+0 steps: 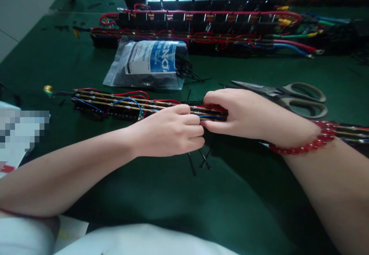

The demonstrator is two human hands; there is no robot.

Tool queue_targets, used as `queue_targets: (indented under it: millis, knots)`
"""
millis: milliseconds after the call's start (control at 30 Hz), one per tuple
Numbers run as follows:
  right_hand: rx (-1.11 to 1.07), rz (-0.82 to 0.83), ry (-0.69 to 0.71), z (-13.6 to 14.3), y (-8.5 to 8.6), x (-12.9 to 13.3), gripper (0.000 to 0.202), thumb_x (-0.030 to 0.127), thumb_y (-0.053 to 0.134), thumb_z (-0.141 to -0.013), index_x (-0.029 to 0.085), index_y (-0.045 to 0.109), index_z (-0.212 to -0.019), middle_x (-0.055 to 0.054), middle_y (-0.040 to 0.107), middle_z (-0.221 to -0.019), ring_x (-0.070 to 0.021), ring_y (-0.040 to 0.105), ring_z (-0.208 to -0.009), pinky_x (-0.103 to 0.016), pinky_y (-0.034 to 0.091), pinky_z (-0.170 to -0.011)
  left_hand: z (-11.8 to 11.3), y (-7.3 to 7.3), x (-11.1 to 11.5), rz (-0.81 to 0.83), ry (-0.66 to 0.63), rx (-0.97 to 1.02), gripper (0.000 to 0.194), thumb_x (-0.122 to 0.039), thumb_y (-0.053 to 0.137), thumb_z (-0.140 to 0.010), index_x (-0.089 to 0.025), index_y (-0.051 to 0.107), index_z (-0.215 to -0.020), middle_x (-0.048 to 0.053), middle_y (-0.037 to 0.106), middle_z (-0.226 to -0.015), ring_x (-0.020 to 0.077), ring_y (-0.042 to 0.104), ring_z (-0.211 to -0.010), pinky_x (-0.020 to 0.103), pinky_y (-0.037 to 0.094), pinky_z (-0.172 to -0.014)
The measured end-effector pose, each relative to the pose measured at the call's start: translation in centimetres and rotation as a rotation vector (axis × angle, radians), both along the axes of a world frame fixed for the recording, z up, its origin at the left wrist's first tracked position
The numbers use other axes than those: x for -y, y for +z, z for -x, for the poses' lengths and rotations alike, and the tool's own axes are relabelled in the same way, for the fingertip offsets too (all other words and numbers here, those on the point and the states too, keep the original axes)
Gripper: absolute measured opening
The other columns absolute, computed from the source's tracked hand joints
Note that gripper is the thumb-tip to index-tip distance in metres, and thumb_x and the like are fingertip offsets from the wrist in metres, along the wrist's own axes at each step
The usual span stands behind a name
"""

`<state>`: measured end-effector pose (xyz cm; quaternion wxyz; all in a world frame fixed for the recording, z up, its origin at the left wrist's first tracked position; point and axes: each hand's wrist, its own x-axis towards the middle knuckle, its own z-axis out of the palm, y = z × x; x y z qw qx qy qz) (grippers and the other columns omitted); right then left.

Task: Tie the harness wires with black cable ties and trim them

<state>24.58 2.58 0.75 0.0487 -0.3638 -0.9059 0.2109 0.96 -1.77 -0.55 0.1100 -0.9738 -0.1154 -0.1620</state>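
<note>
Left hand is curling closed at the wired strip, right hand pinching it, ties lying unfastened.

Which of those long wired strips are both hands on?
The strip in front of the plastic bag: the left hand and right hand are on it, while the other strips lie beyond the bag.

long skinny black wired strip with brassy rods, red and blue wires, lying lengthwise on the green table
</note>
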Motion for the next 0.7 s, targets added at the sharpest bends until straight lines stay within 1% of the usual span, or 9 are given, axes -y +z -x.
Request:
queue_targets:
  millis: [100,167,233,333,400,500,600,700]
  knots:
    - [-0.104,-0.067,0.002,-0.08,-0.09,0.00,0.036,0.055,0.066,-0.094,0.020,0.068,-0.101,-0.013,0.073,-0.102,-0.0289,0.066,-0.091,-0.041,0.049,-0.076,0.08,-0.17,-0.08,-0.004,-0.004,0.016,0.027,-0.016,0.057,-0.110,-0.024,0.074,-0.091,-0.004,0.075,-0.087,0.0153,0.066,-0.085,0.036,0.044,-0.078]
    - [-0.156,-0.114,-0.027,-0.08,0.01,0.07,0.039,0.054,0.063,-0.097,0.018,0.071,-0.110,-0.016,0.073,-0.111,-0.0338,0.066,-0.104,-0.046,0.052,-0.087,0.05,-0.26,-0.04,0.001,-0.001,0.027,0.028,-0.015,0.058,-0.110,-0.024,0.073,-0.088,-0.004,0.075,-0.085,0.0160,0.066,-0.083,0.037,0.045,-0.077]
    - [-0.184,-0.116,-0.071,-0.10,0.12,0.14,0.040,0.052,0.059,-0.100,0.017,0.070,-0.117,-0.019,0.072,-0.121,-0.0356,0.066,-0.111,-0.050,0.053,-0.095,0.00,-0.33,0.06,0.018,0.001,0.038,0.026,-0.016,0.060,-0.109,-0.023,0.072,-0.087,-0.003,0.074,-0.084,0.0169,0.065,-0.082,0.038,0.045,-0.077]
    - [-0.192,-0.083,-0.114,-0.16,-0.01,0.10,0.044,0.054,0.056,-0.101,0.020,0.069,-0.125,-0.019,0.070,-0.131,-0.0356,0.067,-0.114,-0.051,0.056,-0.097,-0.04,-0.34,0.23,0.043,-0.014,0.037,0.025,-0.018,0.061,-0.109,-0.022,0.071,-0.086,-0.003,0.073,-0.083,0.0170,0.064,-0.081,0.038,0.045,-0.079]
    - [-0.177,-0.073,-0.108,-0.18,-0.29,-0.02,0.050,0.059,0.056,-0.100,0.019,0.069,-0.128,-0.019,0.071,-0.130,-0.0370,0.068,-0.114,-0.052,0.058,-0.096,-0.07,-0.26,0.30,0.039,-0.021,0.024,0.026,-0.016,0.060,-0.109,-0.022,0.070,-0.086,-0.003,0.072,-0.082,0.0171,0.064,-0.081,0.038,0.046,-0.078]
    - [-0.142,-0.071,-0.085,-0.14,-0.66,-0.18,0.060,0.062,0.053,-0.100,0.014,0.070,-0.131,-0.021,0.073,-0.125,-0.0396,0.068,-0.115,-0.056,0.058,-0.096,-0.16,-0.07,0.32,0.010,-0.009,0.007,0.029,-0.014,0.057,-0.109,-0.023,0.069,-0.084,-0.002,0.067,-0.077,0.0170,0.064,-0.080,0.038,0.045,-0.076]
    - [-0.137,-0.067,-0.079,-0.05,-0.70,-0.18,0.063,0.062,0.051,-0.101,0.011,0.071,-0.132,-0.023,0.074,-0.124,-0.0404,0.069,-0.115,-0.056,0.057,-0.097,-0.29,0.09,0.29,-0.011,0.014,-0.001,0.030,-0.013,0.057,-0.109,-0.022,0.067,-0.082,-0.002,0.062,-0.073,0.0160,0.063,-0.077,0.037,0.045,-0.075]
    - [-0.139,-0.059,-0.081,-0.01,-0.63,-0.16,0.062,0.062,0.052,-0.100,0.012,0.072,-0.132,-0.023,0.074,-0.124,-0.0408,0.069,-0.114,-0.056,0.057,-0.097,-0.37,0.12,0.26,-0.010,0.032,0.000,0.028,-0.014,0.059,-0.107,-0.021,0.066,-0.081,-0.002,0.062,-0.073,0.0156,0.061,-0.076,0.036,0.044,-0.076]
